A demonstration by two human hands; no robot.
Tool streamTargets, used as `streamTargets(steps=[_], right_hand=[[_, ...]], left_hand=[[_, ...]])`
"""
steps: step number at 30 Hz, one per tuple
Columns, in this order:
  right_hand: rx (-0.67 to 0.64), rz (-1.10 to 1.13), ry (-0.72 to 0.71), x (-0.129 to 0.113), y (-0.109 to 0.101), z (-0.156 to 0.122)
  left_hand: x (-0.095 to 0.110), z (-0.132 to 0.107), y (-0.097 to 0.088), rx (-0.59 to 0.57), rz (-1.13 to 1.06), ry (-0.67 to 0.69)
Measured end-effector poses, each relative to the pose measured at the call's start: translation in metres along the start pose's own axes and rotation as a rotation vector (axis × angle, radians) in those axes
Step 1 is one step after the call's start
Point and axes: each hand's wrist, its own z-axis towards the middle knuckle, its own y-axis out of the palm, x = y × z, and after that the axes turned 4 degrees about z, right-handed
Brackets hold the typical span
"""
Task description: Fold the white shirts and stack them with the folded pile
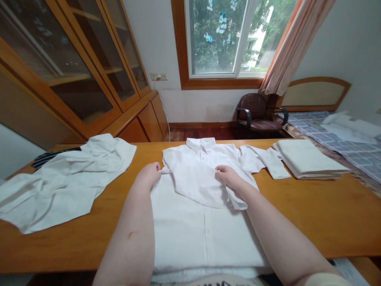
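Note:
A white button-up shirt (pixel 193 234) lies flat on the wooden table (pixel 312 214) in front of me, collar toward the window. One sleeve and side panel is folded across its chest. My left hand (pixel 149 174) pinches the fabric at the shirt's left shoulder edge, fingers closed. My right hand (pixel 228 176) grips the folded-over sleeve near the middle of the chest, fingers closed on the cloth. The other sleeve (pixel 264 159) stretches out to the right.
A heap of crumpled white shirts (pixel 59 182) covers the table's left side, over a dark striped cloth (pixel 47 157). A stack of folded white shirts (pixel 306 159) sits at the right. Behind stand a glass-door cabinet (pixel 74 67), an office chair (pixel 256 113) and a bed (pixel 342 139).

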Motion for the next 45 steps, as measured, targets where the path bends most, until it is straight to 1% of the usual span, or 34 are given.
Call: streamTargets(steps=[2, 4, 6, 7, 9, 11, 12, 14, 15, 17, 19, 21, 22, 24, 27, 30, 34, 36, 38, 39, 41, 45], right_hand=[[-0.052, 0.095, 0.090, -0.001, -0.009, -0.002], [-0.125, 0.077, 0.187, -0.001, -0.020, -0.006], [-0.206, 0.026, 0.266, -0.001, -0.028, -0.009], [-0.245, 0.019, 0.291, -0.002, -0.030, -0.011], [-0.288, 0.045, 0.300, -0.002, -0.031, -0.013], [-0.261, 0.086, 0.277, -0.001, -0.028, -0.012], [-0.235, 0.102, 0.265, -0.001, -0.027, -0.011], [-0.214, 0.144, 0.241, 0.002, -0.024, -0.008], [-0.230, 0.177, 0.228, 0.004, -0.024, -0.007], [-0.336, 0.241, 0.206, 0.007, -0.025, -0.005], [-0.492, 0.271, 0.205, 0.008, -0.028, -0.005], [-0.635, 0.273, 0.234, 0.007, -0.031, -0.007], [-0.676, 0.272, 0.251, 0.006, -0.031, -0.008], [-0.699, 0.266, 0.272, 0.003, -0.031, -0.011], [-0.674, 0.226, 0.288, 0.000, -0.028, -0.013], [-0.586, 0.179, 0.287, -0.002, -0.026, -0.014], [-0.367, 0.227, 0.220, -0.001, -0.018, -0.011], [-0.230, 0.309, 0.154, 0.000, -0.012, -0.009], [-0.143, 0.376, 0.102, 0.001, -0.007, -0.007], [-0.129, 0.386, 0.083, 0.002, -0.006, -0.006], [-0.157, 0.333, 0.057, 0.004, -0.004, -0.003], [-0.214, 0.181, 0.026, 0.009, -0.005, 0.001]], left_hand=[[-0.004, 0.003, -0.001, -0.002, 0.004, -0.090], [-0.007, 0.006, 0.000, -0.018, 0.002, -0.175], [-0.008, 0.008, 0.002, -0.019, -0.003, -0.202], [-0.007, 0.008, 0.003, -0.012, -0.010, -0.182], [-0.004, 0.007, 0.004, 0.010, -0.033, -0.088], [0.000, 0.003, 0.004, 0.024, -0.057, 0.011], [0.001, 0.002, 0.004, 0.023, -0.064, 0.037], [0.002, 0.000, 0.003, 0.025, -0.061, 0.037], [0.001, -0.001, 0.002, 0.025, -0.056, 0.018], [-0.002, 0.000, 0.002, 0.023, -0.049, -0.027], [-0.005, 0.003, 0.004, 0.015, -0.048, -0.058], [-0.007, 0.005, 0.006, 0.003, -0.045, -0.075], [-0.008, 0.006, 0.007, -0.004, -0.043, -0.082], [-0.009, 0.008, 0.009, -0.019, -0.040, -0.101], [-0.013, 0.008, 0.012, -0.060, -0.058, -0.138], [-0.020, 0.007, 0.013, -0.111, -0.095, -0.145], [-0.027, 0.008, 0.014, -0.126, -0.133, -0.123], [-0.027, 0.010, 0.012, -0.124, -0.101, -0.163], [-0.023, 0.012, 0.010, -0.076, -0.048, -0.197], [-0.019, 0.013, 0.009, -0.038, -0.028, -0.190], [-0.011, 0.014, 0.010, 0.022, -0.020, -0.131], [0.004, 0.015, 0.016, 0.030, -0.055, 0.014]])
